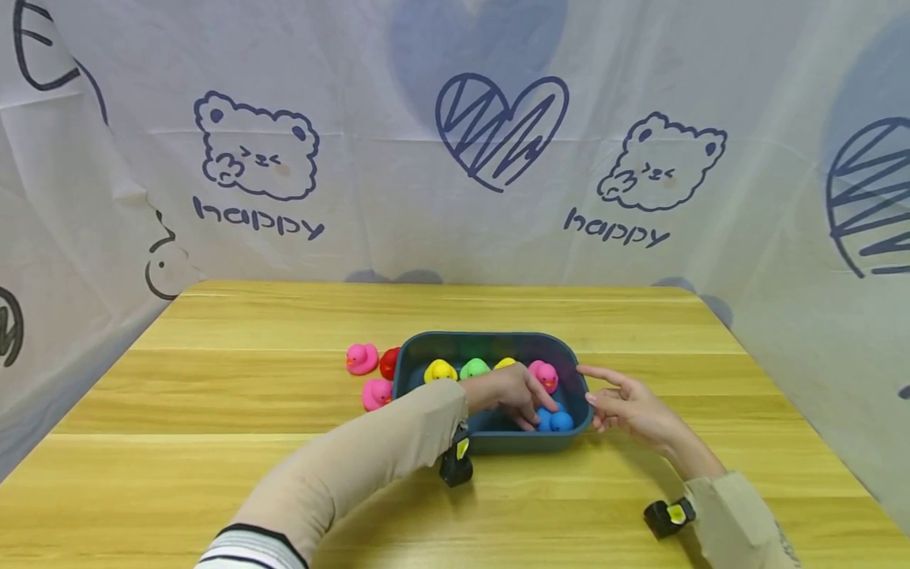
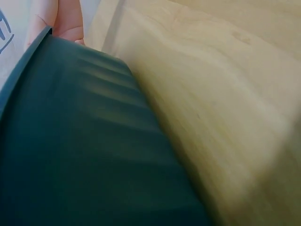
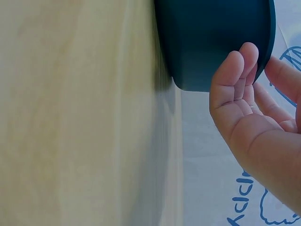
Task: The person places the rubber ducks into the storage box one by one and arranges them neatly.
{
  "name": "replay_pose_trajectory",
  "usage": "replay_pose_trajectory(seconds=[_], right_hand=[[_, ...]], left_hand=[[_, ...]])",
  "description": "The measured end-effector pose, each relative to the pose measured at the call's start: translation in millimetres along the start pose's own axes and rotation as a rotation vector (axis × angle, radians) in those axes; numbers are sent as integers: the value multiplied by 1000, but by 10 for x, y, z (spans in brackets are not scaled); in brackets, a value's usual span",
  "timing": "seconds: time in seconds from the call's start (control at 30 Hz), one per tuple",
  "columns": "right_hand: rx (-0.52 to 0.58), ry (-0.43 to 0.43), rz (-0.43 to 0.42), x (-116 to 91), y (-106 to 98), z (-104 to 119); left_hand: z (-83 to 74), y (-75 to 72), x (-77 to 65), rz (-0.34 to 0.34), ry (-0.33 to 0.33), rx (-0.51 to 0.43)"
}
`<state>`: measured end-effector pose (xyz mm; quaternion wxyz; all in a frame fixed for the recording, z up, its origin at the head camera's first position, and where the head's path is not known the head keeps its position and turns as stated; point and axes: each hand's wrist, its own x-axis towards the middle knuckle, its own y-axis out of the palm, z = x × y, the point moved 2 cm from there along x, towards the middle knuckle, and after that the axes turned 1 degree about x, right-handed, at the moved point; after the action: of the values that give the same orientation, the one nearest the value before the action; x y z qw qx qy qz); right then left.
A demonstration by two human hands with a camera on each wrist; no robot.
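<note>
A dark teal plastic box (image 1: 526, 442) stands on the table with rubber ducks inside. My left hand (image 1: 508, 393) reaches over its near side, and its fingers pinch a blue duck (image 1: 560, 421) low in the right front corner. A pink duck (image 1: 544, 376) sits behind it; a green duck (image 1: 474, 368) and a yellow duck (image 1: 441, 371) stand along the back wall. Another yellow duck (image 1: 505, 363) is partly hidden by the hand. Against the box's right end, my right hand (image 1: 636, 412) rests its extended fingers on the rim and outer wall, seen closely in the right wrist view.
Left of the box lie a pink duck (image 1: 362, 359), a red duck (image 1: 389, 363) partly hidden by the wall, and another pink duck (image 1: 377, 393). The wooden table (image 1: 213, 395) ends at a printed white cloth (image 1: 377, 182) behind.
</note>
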<state>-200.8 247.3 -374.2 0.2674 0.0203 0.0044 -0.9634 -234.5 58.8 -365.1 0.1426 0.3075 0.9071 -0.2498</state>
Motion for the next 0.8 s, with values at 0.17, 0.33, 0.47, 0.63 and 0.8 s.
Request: replay_pose_trajectory(seconds=[0.17, 0.33, 0.47, 0.63, 0.8], right_hand=[[3, -4, 5, 0, 8, 4], [1, -5, 6, -3, 14, 9], [4, -9, 5, -7, 17, 12], [13, -12, 6, -8, 17, 11], [13, -14, 13, -8, 24, 16]], left_hand=[[-6, 17, 2, 14, 9, -1], [-21, 0, -30, 14, 8, 41], [-22, -28, -53, 3, 10, 35], [-14, -73, -67, -5, 13, 23], [-5, -118, -85, 13, 37, -33]])
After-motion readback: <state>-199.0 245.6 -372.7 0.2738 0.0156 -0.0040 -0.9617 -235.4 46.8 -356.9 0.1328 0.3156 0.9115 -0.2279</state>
